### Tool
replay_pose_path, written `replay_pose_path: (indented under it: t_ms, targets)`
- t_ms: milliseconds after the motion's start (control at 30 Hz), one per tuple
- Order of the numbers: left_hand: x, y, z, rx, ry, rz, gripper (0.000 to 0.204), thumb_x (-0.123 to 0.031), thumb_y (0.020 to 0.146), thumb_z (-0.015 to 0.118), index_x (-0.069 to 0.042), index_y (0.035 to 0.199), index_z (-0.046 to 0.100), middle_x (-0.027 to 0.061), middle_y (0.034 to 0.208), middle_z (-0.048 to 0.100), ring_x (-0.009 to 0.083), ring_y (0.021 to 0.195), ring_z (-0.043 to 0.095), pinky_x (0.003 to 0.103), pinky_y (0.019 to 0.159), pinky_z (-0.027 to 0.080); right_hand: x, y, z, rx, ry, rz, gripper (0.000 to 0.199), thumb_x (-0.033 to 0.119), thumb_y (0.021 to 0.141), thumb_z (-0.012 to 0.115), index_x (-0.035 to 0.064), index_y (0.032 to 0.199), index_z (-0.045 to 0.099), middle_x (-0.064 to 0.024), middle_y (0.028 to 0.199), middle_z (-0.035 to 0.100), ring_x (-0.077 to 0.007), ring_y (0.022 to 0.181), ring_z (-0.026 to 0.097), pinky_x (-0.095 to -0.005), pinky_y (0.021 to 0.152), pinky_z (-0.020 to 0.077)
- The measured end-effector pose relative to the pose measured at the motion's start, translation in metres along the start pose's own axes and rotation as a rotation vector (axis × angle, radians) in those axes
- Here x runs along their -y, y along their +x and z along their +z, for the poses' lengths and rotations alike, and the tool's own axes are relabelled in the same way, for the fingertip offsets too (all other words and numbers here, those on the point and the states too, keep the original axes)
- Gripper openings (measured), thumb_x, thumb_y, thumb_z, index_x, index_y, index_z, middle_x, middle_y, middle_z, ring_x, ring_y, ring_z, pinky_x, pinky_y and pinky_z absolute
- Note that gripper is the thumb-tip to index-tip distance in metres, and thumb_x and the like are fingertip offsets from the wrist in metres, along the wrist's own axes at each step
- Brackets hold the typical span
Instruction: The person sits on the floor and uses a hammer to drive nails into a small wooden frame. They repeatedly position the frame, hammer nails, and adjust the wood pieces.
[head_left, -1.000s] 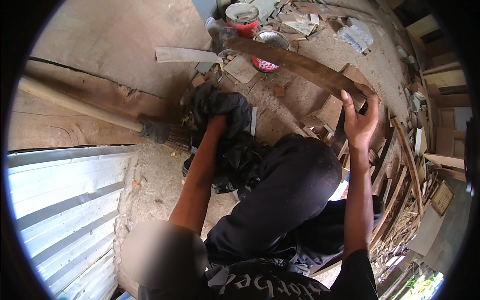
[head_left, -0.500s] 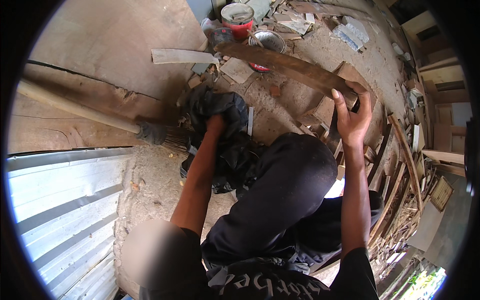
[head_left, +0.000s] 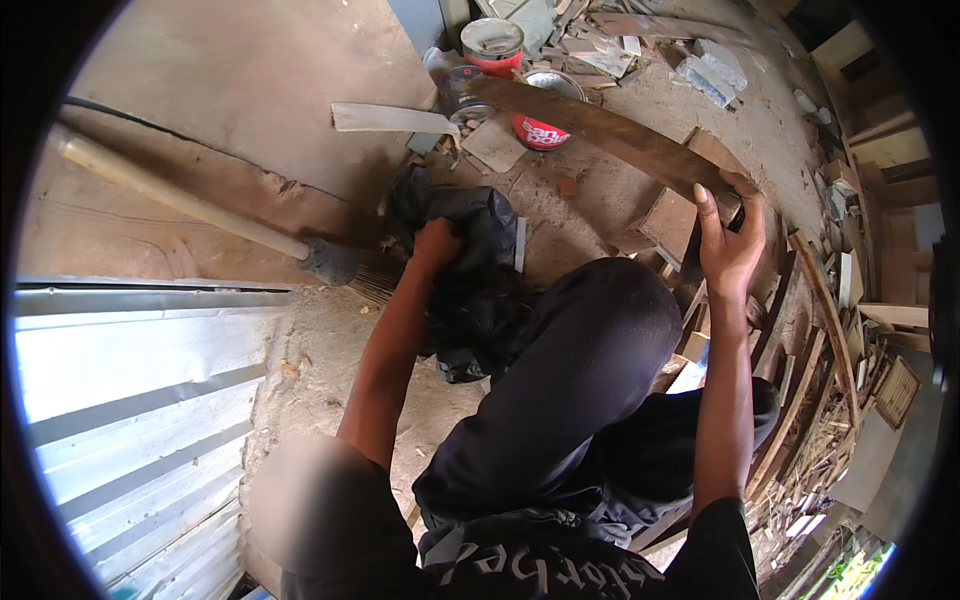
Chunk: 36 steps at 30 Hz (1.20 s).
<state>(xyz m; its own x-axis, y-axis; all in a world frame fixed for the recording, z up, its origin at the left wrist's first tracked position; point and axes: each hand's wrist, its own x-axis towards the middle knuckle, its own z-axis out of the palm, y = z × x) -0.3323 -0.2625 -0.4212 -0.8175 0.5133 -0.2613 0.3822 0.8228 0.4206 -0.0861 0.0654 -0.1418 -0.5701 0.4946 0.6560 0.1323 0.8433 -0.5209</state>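
My left hand (head_left: 437, 243) is closed on the crumpled black plastic bag (head_left: 482, 225), which lies in loose folds on the ground in front of my knee. My right hand (head_left: 733, 245) grips the near end of a long brown wooden plank (head_left: 610, 137), thumb on one side and fingers round the edge. The plank slants up and away to the left, its far end over the paint cans. Left of the bag, a broom (head_left: 200, 205) with a pale wooden handle lies with its bristles toward it.
Several cans, including a red paint can (head_left: 540, 130), stand at the far side among wood scraps. A pile of sticks and boards (head_left: 800, 360) lies to the right. Corrugated metal sheet (head_left: 150, 400) and a large wooden panel (head_left: 230, 90) border the left. Pale broken blocks (head_left: 712, 72) lie far right.
My left hand shows more plainly, its fist now out of the bag's folds. The whole view has shifted slightly. My right hand keeps its hold on the plank.
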Motion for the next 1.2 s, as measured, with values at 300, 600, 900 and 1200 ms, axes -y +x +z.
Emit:
replay_pose_path:
  t_ms: [300, 600, 900, 1200]
  targets:
    - [0.005, -0.032, -0.066, -0.136, -0.32, 0.103, 0.034, -0.029, 0.082, 0.078, -0.003, 0.103, 0.08, 0.0207, 0.1, 0.076, 0.0363, 0.102, 0.074, 0.042, 0.091, 0.057, 0.019, -0.007, 0.006, 0.014, 0.068, 0.002, 0.043, 0.025, 0.085, 0.088, 0.0038, 0.117, 0.069, -0.0133, 0.113, 0.068, -0.0284, 0.105, 0.068, -0.0388, 0.091, 0.0524]
    - [-0.13, -0.078, -0.172, -0.201, -0.916, 0.388, 0.02, -0.019, 0.101, 0.064, -0.001, 0.099, 0.072, 0.0046, 0.089, 0.074, 0.014, 0.084, 0.066, 0.031, 0.081, 0.051, 0.012, -0.014, -0.026, -0.039, 0.094, 0.003, 0.044, 0.024, 0.081, 0.09, 0.0025, 0.114, 0.07, -0.0148, 0.113, 0.07, -0.0299, 0.106, 0.069, -0.0396, 0.091, 0.0541]
    - [-0.403, -0.116, -0.22, 0.03, -0.638, 0.943, 0.027, -0.032, 0.109, 0.052, -0.007, 0.107, 0.062, 0.0021, 0.102, 0.072, 0.0142, 0.1, 0.065, 0.032, 0.092, 0.048, -0.01, -0.038, -0.117, -0.135, 0.475, 0.185, 0.092, 0.024, 0.082, 0.091, 0.0, 0.151, 0.036, -0.0234, 0.14, 0.057, -0.0303, 0.129, 0.058, -0.0424, 0.11, 0.0469]
    - [-0.51, -0.195, -0.155, 0.049, -0.533, 1.399, 0.02, -0.02, 0.101, 0.063, 0.0, 0.103, 0.067, 0.0147, 0.093, 0.072, 0.0303, 0.089, 0.07, 0.038, 0.082, 0.052, -0.022, -0.099, -0.218, -0.098, 0.358, 0.262, 0.079, 0.031, 0.083, 0.09, -0.0039, 0.141, 0.049, -0.0186, 0.13, 0.064, -0.0245, 0.124, 0.061, -0.0397, 0.104, 0.0488]
